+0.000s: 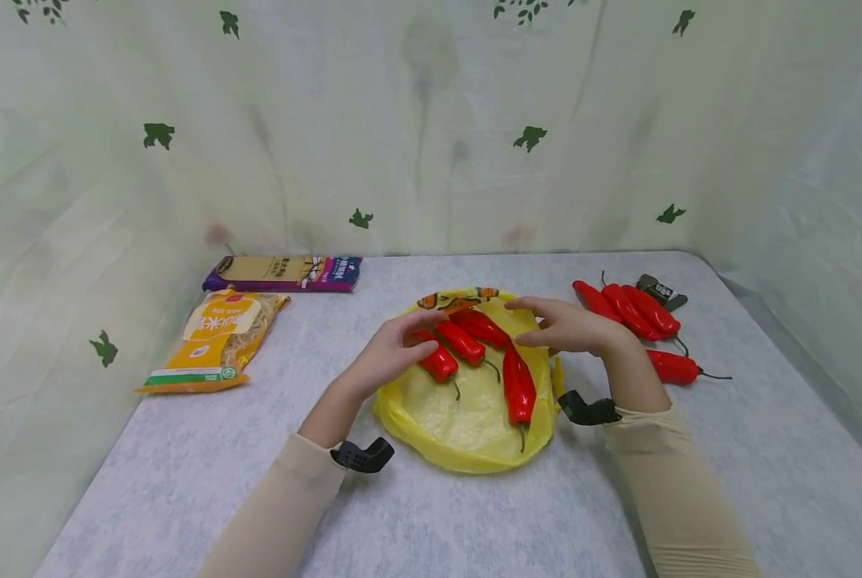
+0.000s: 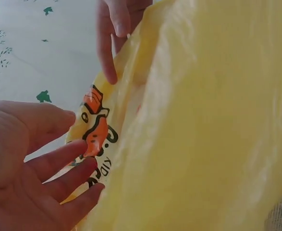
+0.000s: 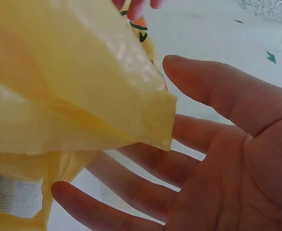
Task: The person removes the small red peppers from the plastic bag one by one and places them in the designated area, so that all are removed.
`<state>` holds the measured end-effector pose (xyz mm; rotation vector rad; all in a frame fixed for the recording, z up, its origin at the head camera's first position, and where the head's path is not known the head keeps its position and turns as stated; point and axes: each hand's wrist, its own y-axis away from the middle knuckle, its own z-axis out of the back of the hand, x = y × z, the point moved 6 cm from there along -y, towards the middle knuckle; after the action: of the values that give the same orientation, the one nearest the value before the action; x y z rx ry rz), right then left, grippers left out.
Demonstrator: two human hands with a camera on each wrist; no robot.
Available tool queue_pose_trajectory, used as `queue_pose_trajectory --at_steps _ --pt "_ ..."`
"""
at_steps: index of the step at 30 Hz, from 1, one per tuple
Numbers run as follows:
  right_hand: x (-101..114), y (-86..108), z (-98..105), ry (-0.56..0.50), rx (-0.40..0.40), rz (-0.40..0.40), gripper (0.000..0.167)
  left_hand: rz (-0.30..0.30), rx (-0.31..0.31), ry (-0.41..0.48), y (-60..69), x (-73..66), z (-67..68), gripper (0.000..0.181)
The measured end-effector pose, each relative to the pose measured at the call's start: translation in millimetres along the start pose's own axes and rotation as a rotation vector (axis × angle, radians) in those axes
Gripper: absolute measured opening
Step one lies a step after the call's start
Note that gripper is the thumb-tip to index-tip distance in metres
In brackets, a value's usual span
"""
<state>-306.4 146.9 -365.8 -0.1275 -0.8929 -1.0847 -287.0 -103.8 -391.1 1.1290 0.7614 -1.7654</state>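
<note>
A yellow plastic bag (image 1: 445,457) with an orange and black print stands with its mouth spread wide on the table. Several red peppers (image 1: 520,385) lie inside it. At the bag's left rim is my left hand (image 1: 388,353), its fingers loosely bent and spread; in the left wrist view the fingertips (image 2: 85,166) meet the printed side of the bag. My right hand (image 1: 571,327) is at the far right rim. In the right wrist view its fingers (image 3: 155,163) are extended beside and partly behind the yellow plastic, with the thumb apart from it.
More red peppers (image 1: 629,311) lie right of the bag, near a small dark packet (image 1: 662,292). On the left are a yellow food package (image 1: 217,341) and a long purple packet (image 1: 282,274). A pale patterned curtain (image 1: 431,128) hangs behind the table.
</note>
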Motion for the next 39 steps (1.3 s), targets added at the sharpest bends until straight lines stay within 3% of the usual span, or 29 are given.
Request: queue_pose_trajectory --at_steps 5,9,23,30,39 --pt "-1.5 1.9 -0.9 -0.019 -0.005 0.000 0.065 -0.017 0.039 -0.177 -1.2 5.1 -3.5 0.047" --pt "-1.4 3.3 -0.6 -0.013 -0.014 0.020 0.065 -0.025 0.048 -0.260 0.5 5.6 -6.2 0.049" --pt "2.4 4.8 -4.2 -0.029 -0.031 0.061 0.062 -0.006 0.029 -0.366 -0.2 15.9 -6.0 0.051" --pt "2.2 5.3 -6.6 -0.041 -0.025 0.075 0.062 -0.044 0.023 -0.422 -1.6 17.5 -9.7 0.048" --pt "0.7 5.0 -5.3 -0.046 -0.022 0.107 0.065 -0.093 0.032 -0.588 -0.4 13.2 -15.8 0.045"
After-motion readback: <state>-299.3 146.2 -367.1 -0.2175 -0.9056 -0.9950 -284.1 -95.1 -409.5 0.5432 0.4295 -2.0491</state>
